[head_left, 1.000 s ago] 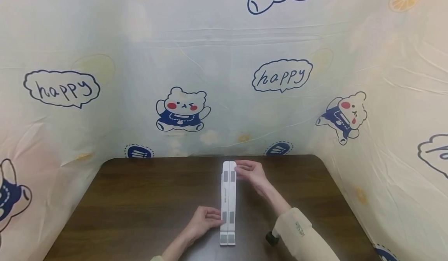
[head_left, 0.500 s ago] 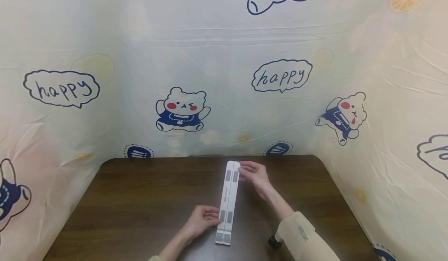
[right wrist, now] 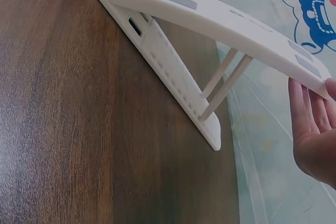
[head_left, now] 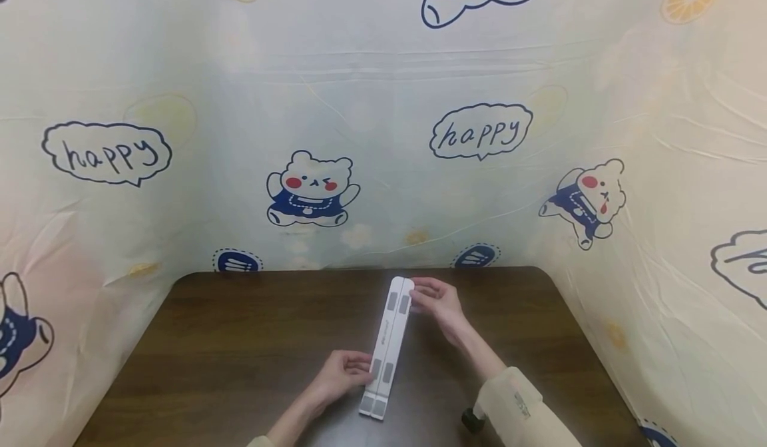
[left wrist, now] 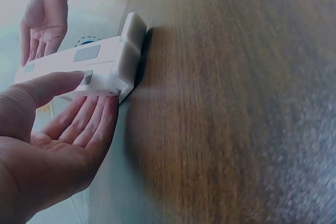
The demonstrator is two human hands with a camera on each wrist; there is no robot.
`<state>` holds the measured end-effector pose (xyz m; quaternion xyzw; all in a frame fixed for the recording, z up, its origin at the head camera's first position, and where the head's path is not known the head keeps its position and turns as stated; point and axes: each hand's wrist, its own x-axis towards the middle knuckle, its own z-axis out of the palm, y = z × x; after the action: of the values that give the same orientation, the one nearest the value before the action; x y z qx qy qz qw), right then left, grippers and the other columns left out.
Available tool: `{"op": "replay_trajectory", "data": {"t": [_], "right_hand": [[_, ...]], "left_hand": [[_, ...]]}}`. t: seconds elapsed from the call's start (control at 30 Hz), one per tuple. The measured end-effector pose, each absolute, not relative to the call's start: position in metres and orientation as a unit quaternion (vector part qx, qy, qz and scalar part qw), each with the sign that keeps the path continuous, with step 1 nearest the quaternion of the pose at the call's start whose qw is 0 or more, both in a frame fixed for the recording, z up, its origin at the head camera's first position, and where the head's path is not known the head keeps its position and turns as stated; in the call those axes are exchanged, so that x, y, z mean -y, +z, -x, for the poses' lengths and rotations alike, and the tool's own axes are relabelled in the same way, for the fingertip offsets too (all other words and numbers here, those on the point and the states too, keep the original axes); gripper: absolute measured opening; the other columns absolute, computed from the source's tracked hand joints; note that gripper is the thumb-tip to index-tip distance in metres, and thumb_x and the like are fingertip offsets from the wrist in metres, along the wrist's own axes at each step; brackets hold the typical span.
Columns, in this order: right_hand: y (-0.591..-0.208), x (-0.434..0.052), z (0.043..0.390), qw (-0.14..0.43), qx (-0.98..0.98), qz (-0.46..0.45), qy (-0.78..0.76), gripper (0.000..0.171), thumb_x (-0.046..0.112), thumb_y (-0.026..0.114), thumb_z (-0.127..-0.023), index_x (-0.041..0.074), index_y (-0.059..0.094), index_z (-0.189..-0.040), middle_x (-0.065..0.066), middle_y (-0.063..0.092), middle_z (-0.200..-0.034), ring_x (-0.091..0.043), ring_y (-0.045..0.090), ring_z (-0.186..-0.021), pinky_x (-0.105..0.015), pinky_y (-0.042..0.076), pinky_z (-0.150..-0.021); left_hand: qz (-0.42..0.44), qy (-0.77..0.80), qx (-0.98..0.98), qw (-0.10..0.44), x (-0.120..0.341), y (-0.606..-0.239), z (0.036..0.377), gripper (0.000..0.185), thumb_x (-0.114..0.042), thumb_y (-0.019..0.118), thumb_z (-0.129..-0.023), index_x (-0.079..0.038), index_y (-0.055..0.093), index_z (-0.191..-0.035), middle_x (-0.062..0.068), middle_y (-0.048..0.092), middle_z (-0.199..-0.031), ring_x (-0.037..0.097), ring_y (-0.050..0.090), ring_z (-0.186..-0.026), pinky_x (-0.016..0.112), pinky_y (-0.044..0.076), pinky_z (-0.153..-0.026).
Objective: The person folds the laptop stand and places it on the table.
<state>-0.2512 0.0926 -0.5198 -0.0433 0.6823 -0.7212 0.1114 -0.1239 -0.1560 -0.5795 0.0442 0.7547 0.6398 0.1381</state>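
Observation:
A white folding laptop stand (head_left: 385, 347) with grey pads rests on the table, its two arms side by side. In the right wrist view, the stand's upper arms (right wrist: 220, 24) are raised from the base (right wrist: 173, 77) and propped on thin struts (right wrist: 228, 85). Near the low end, my left hand (head_left: 337, 377) pinches the upper arm, thumb on a grey pad and fingers beneath, as the left wrist view shows. My right hand (head_left: 439, 304) grips the raised far end from the right side, fingers under it; its thumb is partly cut off in the right wrist view.
The dark wooden table (head_left: 240, 327) has rounded far corners. A pale printed curtain (head_left: 383, 100) hangs behind it and along both sides. A small black knob (head_left: 472, 420) sits by the right sleeve (head_left: 518, 400).
Seen from above, the laptop stand has turned clockwise: its far end shifted slightly right and its near end left. Both hands moved with it and kept their hold.

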Motion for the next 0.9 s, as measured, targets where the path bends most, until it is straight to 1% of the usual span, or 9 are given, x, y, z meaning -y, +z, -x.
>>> {"op": "replay_trajectory", "data": {"t": [0.13,0.3,0.43,0.5,0.63,0.73,0.9], "right_hand": [[-0.519,-0.097,0.251,0.127,-0.682,0.061,-0.718,0.041,0.001,0.074,-0.102,-0.007,0.066,-0.141,-0.020,0.079,-0.125,-0.017,0.081,-0.098,-0.061,0.061,-0.107],[-0.518,-0.103,0.250,0.147,-0.685,0.080,-0.709,0.045,0.005,0.073,-0.104,-0.007,0.062,-0.146,-0.025,0.076,-0.137,-0.018,0.082,-0.105,-0.058,0.061,-0.108],[-0.517,-0.107,0.250,0.163,-0.682,0.093,-0.707,0.048,0.007,0.072,-0.105,-0.007,0.059,-0.149,-0.026,0.074,-0.140,-0.019,0.082,-0.108,-0.057,0.061,-0.109],[-0.516,-0.109,0.251,0.174,-0.678,0.100,-0.707,0.049,0.008,0.071,-0.106,-0.009,0.058,-0.151,-0.026,0.074,-0.140,-0.019,0.082,-0.109,-0.057,0.061,-0.109],[-0.514,-0.113,0.253,0.199,-0.667,0.109,-0.709,0.051,0.010,0.070,-0.107,-0.011,0.056,-0.151,-0.025,0.076,-0.137,-0.021,0.083,-0.109,-0.048,0.065,-0.104],[-0.513,-0.116,0.254,0.212,-0.661,0.112,-0.711,0.050,0.009,0.070,-0.107,-0.012,0.056,-0.150,-0.021,0.079,-0.132,-0.020,0.083,-0.107,-0.042,0.067,-0.099],[-0.514,-0.120,0.256,0.215,-0.657,0.116,-0.714,0.050,0.006,0.068,-0.106,-0.015,0.054,-0.149,-0.018,0.081,-0.126,-0.018,0.083,-0.103,-0.041,0.068,-0.098]], "left_hand": [[-0.042,0.633,-0.761,0.137,0.156,-0.580,0.124,0.042,0.003,0.078,-0.094,0.021,0.066,-0.130,0.034,0.077,-0.121,0.039,0.079,-0.109,0.035,0.068,-0.092],[-0.039,0.628,-0.766,0.134,0.156,-0.580,0.125,0.042,0.003,0.077,-0.094,0.020,0.066,-0.130,0.034,0.077,-0.122,0.040,0.079,-0.110,0.039,0.068,-0.094],[-0.035,0.623,-0.770,0.132,0.156,-0.580,0.126,0.042,0.004,0.076,-0.094,0.020,0.066,-0.131,0.034,0.077,-0.122,0.040,0.079,-0.110,0.041,0.068,-0.094],[-0.034,0.623,-0.770,0.133,0.156,-0.580,0.126,0.042,0.004,0.076,-0.094,0.020,0.065,-0.131,0.034,0.076,-0.122,0.040,0.078,-0.110,0.042,0.068,-0.095],[-0.035,0.626,-0.767,0.137,0.159,-0.580,0.126,0.044,0.004,0.076,-0.093,0.020,0.065,-0.132,0.034,0.076,-0.123,0.040,0.078,-0.110,0.043,0.068,-0.096],[-0.038,0.631,-0.762,0.139,0.161,-0.581,0.127,0.044,0.005,0.076,-0.093,0.020,0.065,-0.133,0.034,0.076,-0.123,0.040,0.078,-0.111,0.042,0.068,-0.097],[-0.035,0.637,-0.758,0.136,0.162,-0.581,0.128,0.046,0.005,0.076,-0.092,0.019,0.064,-0.135,0.033,0.077,-0.122,0.035,0.079,-0.108,0.034,0.067,-0.094]]}}
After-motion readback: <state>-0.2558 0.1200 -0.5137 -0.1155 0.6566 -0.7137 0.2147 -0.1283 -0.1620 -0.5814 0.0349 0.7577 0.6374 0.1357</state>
